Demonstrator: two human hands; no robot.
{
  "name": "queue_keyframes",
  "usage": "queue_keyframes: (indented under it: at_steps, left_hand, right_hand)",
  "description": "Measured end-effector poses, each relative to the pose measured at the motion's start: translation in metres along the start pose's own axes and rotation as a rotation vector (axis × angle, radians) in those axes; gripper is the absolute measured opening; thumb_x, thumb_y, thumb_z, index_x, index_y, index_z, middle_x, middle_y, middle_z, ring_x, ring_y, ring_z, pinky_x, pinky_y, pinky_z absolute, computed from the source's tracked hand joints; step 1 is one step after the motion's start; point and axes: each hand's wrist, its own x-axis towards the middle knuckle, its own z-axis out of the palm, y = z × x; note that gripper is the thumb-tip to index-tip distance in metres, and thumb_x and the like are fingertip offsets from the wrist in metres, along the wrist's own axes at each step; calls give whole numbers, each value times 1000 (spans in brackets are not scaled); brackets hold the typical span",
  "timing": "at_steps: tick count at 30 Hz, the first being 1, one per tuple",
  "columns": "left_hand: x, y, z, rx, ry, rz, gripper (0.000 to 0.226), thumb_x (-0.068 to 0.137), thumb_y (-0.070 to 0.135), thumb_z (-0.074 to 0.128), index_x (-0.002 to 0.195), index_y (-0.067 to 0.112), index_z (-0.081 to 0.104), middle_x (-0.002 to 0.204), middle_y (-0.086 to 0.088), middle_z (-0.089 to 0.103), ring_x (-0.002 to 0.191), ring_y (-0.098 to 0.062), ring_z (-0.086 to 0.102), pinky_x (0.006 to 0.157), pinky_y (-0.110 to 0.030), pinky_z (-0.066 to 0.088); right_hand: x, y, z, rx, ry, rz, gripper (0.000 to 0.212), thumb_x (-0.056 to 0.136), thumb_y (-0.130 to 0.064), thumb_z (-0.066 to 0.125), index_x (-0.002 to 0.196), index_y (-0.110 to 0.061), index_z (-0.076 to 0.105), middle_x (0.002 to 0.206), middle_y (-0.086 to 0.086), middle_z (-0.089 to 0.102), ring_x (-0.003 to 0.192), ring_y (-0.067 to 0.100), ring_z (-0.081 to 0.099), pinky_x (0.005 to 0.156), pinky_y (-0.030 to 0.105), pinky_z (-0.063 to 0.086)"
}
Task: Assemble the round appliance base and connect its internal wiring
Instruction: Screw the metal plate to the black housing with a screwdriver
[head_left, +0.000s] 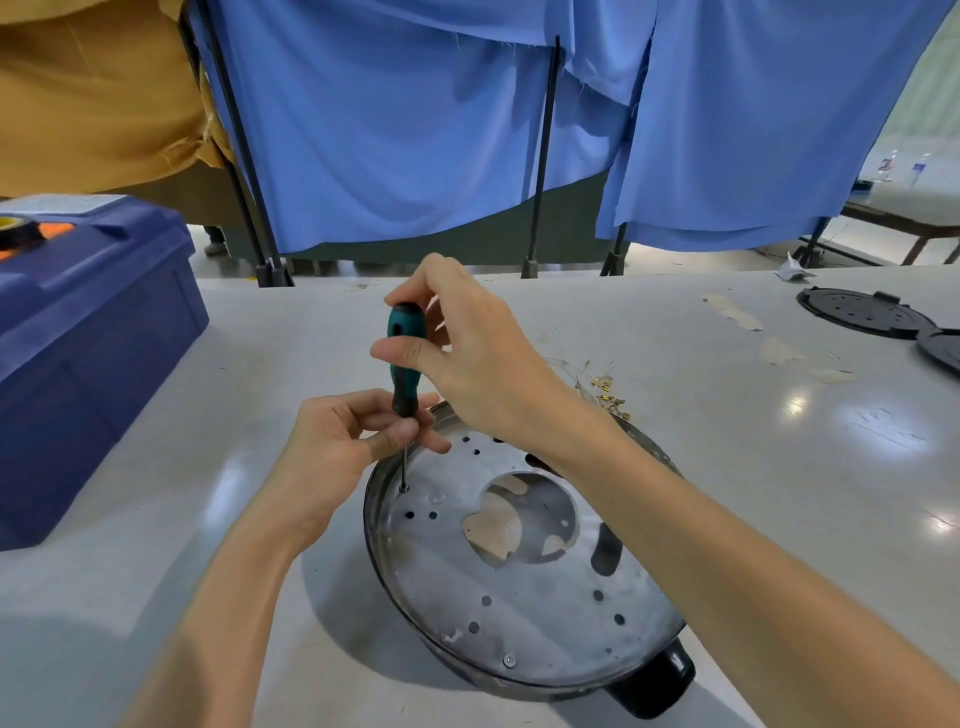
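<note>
- Nearest the camera, a round metal appliance base (519, 613) lies on the pale table (727, 467), its rimmed face up, with small holes and a large central cutout showing.
- At the base's 5 o'clock edge a black knob-like part (654, 680) sticks out.
- A teal-and-black screwdriver (405, 358) stands almost upright, its tip on a screw (403, 488) at the base's 10 o'clock.
- The right hand (467, 348) closes its fingers round the top of the handle.
- The left hand (343, 441) pinches the handle's lower end, fingers curled tight.
- Loose wires with brass terminals (605, 387) lie just beyond the base at 1 o'clock.
- A blue box (88, 353) sits at 9 o'clock, black lids (862, 312) at 2 o'clock.
</note>
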Motion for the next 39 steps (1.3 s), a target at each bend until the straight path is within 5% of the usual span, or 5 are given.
queue_keyframes:
  at_steps: [7, 12, 17, 22, 39]
  left_hand:
    - [1, 5, 6, -60, -139, 15, 28, 91, 24, 53, 113, 24, 71, 101, -8, 76, 110, -15, 67, 99, -26, 49]
    - [1, 1, 16, -148, -50, 16, 27, 85, 22, 54, 106, 13, 69, 90, -15, 76, 102, -21, 70, 91, -30, 50]
    - [0, -3, 15, -210, -5, 31, 20, 79, 14, 60, 96, 4, 57, 86, -18, 75, 101, -24, 71, 86, -22, 54]
    - [-3, -1, 9, -322, -44, 4, 23, 79, 16, 65, 99, 25, 72, 95, -11, 76, 96, -22, 73, 75, -21, 56]
    - [-7, 0, 18, -211, -83, -4, 38, 90, 39, 54, 118, 15, 63, 104, -16, 74, 113, -25, 65, 102, -43, 46]
  right_hand:
    - [-14, 20, -8, 173, 100, -106, 28, 77, 27, 50, 79, 5, 68, 94, 13, 62, 86, 16, 59, 71, 22, 52]
    - [-19, 22, -15, 369, 67, 3, 37, 86, 13, 60, 118, -4, 64, 105, 9, 70, 99, 18, 68, 87, 34, 57]
    - [-15, 14, -8, 327, 50, 31, 32, 83, -7, 73, 114, -16, 70, 116, 4, 57, 103, 5, 58, 89, 17, 49]
    - [-10, 9, 2, 362, 9, -23, 38, 86, 12, 60, 121, -4, 66, 100, 11, 66, 95, 20, 66, 80, 28, 59]
    - [-4, 13, -10, 379, -158, -44, 34, 91, 14, 48, 113, -3, 67, 104, 9, 70, 91, 22, 69, 82, 33, 59]
